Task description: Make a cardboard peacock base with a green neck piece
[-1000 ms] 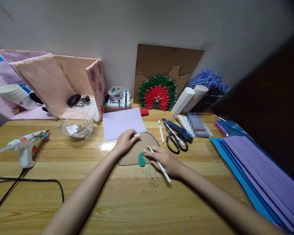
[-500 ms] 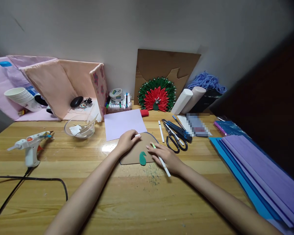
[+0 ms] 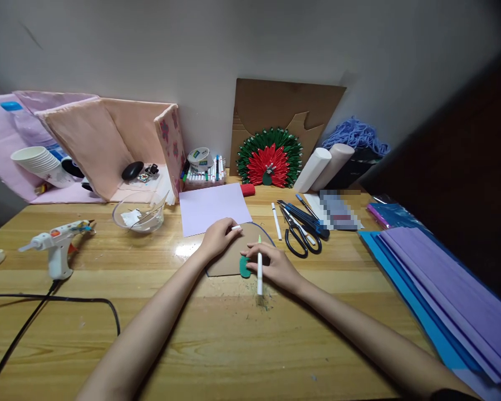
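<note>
My left hand [image 3: 218, 240] rests on a rounded piece of brown cardboard [image 3: 224, 264] with a dark line along its curved edge. A small white marker cap [image 3: 236, 227] sticks out between its thumb and fingers. My right hand [image 3: 278, 267] is closed around a white marker [image 3: 259, 274] with a pale green tip, which points away from me. Its fingertips are at a green bird-shaped cutout [image 3: 244, 267] on the cardboard's lower edge, partly covering the cutout's upper end.
Black-handled scissors [image 3: 303, 239], a utility knife [image 3: 307, 218] and a white marker [image 3: 276, 221] lie to the right. Behind is a lilac sheet [image 3: 215, 209]. A glue gun [image 3: 60, 248] and glass bowl [image 3: 138, 214] stand left; folded purple sheets [image 3: 442, 289] lie right.
My right hand has moved left to the green cutout, and the marker has swung from slanted to nearly straight away from me. My left hand stays on the cardboard.
</note>
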{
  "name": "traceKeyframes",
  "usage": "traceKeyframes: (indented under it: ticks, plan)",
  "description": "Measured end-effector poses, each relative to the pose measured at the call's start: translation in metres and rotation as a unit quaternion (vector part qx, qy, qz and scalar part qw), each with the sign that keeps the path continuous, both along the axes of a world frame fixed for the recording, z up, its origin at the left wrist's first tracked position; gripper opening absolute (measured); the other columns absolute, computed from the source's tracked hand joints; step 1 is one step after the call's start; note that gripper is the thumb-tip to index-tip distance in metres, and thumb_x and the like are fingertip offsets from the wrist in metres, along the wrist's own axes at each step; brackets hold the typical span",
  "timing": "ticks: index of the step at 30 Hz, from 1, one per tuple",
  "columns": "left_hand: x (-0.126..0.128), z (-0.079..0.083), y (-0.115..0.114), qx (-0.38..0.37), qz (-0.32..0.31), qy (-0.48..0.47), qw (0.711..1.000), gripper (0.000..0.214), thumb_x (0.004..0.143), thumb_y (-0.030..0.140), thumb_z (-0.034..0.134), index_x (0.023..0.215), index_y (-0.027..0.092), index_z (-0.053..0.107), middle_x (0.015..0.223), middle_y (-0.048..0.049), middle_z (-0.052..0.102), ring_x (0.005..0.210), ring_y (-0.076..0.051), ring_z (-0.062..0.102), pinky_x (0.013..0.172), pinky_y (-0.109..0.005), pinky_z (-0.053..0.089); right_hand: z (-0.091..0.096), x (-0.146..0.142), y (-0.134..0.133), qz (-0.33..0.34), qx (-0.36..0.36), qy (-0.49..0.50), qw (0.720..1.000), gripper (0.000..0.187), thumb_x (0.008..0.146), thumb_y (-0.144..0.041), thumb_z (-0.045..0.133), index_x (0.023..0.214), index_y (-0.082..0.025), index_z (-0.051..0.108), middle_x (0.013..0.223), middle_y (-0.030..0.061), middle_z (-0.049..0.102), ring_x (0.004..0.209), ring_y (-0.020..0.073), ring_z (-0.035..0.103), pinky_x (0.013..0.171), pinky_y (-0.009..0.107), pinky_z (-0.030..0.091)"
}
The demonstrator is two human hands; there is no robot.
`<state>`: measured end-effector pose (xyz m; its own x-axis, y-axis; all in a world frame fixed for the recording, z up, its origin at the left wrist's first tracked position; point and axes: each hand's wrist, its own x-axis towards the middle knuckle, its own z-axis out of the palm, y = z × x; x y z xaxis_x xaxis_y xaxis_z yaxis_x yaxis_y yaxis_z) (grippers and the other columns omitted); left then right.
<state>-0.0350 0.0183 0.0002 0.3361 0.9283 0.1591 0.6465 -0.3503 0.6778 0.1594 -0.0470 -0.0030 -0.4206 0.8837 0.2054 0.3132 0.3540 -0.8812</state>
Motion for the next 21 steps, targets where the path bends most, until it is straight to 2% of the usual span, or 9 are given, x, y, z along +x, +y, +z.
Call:
traceKeyframes:
  ticks: [3, 6, 16, 21]
  plan:
    - [0.0, 0.0, 0.0, 0.004, -0.005, 0.006, 1.0, 0.024, 0.086, 0.039, 0.047, 0.081, 0.02, 0.06, 0.083, -0.0026, 0.064, 0.078, -0.017, 0.055, 0.067, -0.027, 0.039, -0.006, -0.009, 0.006, -0.044, -0.084, 0.047, 0.994, 0.02, 0.067, -0.026, 0.072, 0.081, -0.019, 0.06, 0.089, 0.0063, 0.069, 0.087, 0.022, 0.066, 0.08, 0.04, 0.052]
    - [0.0, -0.001, 0.0, 0.013, -0.007, 0.003, 1.0, 0.023, 0.086, 0.038, 0.046, 0.081, 0.02, 0.06, 0.082, -0.0022, 0.063, 0.077, -0.017, 0.055, 0.066, -0.026, 0.039, -0.009, -0.013, 0.014, -0.048, -0.124, 0.05, 0.99, 0.02, 0.065, -0.026, 0.073, 0.075, -0.018, 0.057, 0.081, 0.0046, 0.069, 0.077, 0.0199, 0.067, 0.074, 0.037, 0.053]
    - [0.0, -0.001, 0.001, 0.015, -0.011, 0.004, 1.0, 0.023, 0.086, 0.039, 0.046, 0.082, 0.02, 0.059, 0.082, -0.0023, 0.063, 0.077, -0.017, 0.055, 0.066, -0.027, 0.038, -0.003, -0.016, 0.025, -0.033, -0.092, 0.004, 0.995, 0.019, 0.072, -0.024, 0.065, 0.073, -0.021, 0.046, 0.074, -0.0008, 0.062, 0.07, 0.0151, 0.06, 0.068, 0.03, 0.049]
    - [0.0, -0.001, 0.001, 0.011, -0.01, 0.006, 1.0, 0.023, 0.086, 0.039, 0.046, 0.082, 0.02, 0.059, 0.083, -0.0025, 0.063, 0.078, -0.017, 0.055, 0.067, -0.027, 0.039, -0.004, -0.012, 0.024, -0.065, -0.101, 0.042, 0.992, 0.023, 0.074, -0.027, 0.062, 0.072, -0.021, 0.039, 0.074, -0.0016, 0.061, 0.068, 0.0137, 0.056, 0.066, 0.029, 0.045]
